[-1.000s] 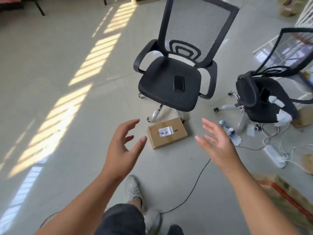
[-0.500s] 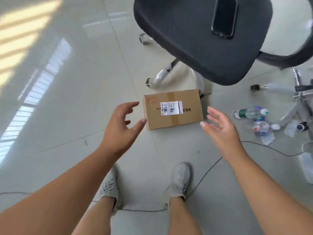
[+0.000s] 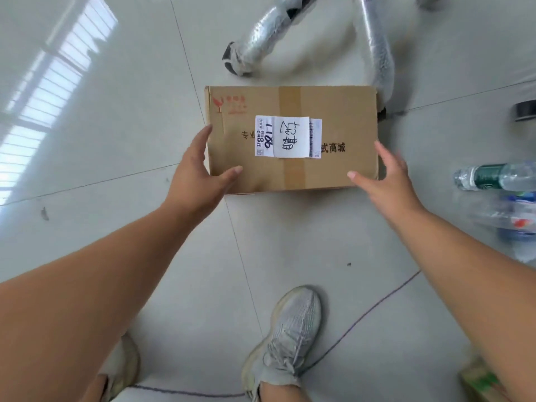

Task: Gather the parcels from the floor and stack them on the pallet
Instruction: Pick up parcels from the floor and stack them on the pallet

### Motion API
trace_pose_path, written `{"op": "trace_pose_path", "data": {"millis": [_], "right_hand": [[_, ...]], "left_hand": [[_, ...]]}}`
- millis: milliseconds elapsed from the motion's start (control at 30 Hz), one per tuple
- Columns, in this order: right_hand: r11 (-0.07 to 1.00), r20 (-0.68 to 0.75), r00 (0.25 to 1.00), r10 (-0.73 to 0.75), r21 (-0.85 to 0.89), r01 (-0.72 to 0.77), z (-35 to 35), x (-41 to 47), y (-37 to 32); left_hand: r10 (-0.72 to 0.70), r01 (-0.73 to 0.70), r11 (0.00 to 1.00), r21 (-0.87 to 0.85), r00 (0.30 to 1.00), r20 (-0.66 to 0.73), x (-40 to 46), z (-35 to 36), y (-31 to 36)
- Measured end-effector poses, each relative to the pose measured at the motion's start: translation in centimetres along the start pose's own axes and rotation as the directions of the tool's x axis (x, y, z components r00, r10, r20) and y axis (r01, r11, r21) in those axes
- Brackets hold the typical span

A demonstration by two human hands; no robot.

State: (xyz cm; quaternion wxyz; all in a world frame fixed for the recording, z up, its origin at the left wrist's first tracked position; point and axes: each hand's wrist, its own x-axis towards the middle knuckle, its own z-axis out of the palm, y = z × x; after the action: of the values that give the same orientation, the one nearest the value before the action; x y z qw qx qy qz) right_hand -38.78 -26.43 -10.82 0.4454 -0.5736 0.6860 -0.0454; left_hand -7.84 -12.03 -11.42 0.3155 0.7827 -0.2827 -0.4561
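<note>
both hands [image 3: 200, 175] now bracketing parcel [image 3: 293, 137] — closer, larger

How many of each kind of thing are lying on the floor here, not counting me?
Parcel: 1
Plastic bottles: 2, perhaps more, that edge is blurred
Wrapped chair legs: 2
Cable: 1
Total: 6
</note>
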Motion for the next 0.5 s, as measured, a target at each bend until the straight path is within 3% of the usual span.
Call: {"op": "trace_pose_path", "data": {"millis": [100, 233, 500], "right_hand": [[0.997, 0.049, 0.998, -0.028, 0.072, 0.024, 1.4, 1.1, 1.4], [0.995, 0.007, 0.998, -0.062, 0.077, 0.062, 2.6, 1.1, 2.9], [0.985, -0.129, 0.991, -0.018, 0.165, 0.040, -1.2, -7.8, 3.4]], "left_hand": [[-0.079, 0.078, 0.995, -0.067, 0.997, -0.013, 1.3, 0.6, -1.2], [-0.117, 0.117, 0.993, -0.006, 0.992, -0.036, 2.3, 0.4, -1.2], [0.034, -0.039, 0.976, 0.212, 0.999, 0.026, -2.3, -0.6, 3.4]]}}
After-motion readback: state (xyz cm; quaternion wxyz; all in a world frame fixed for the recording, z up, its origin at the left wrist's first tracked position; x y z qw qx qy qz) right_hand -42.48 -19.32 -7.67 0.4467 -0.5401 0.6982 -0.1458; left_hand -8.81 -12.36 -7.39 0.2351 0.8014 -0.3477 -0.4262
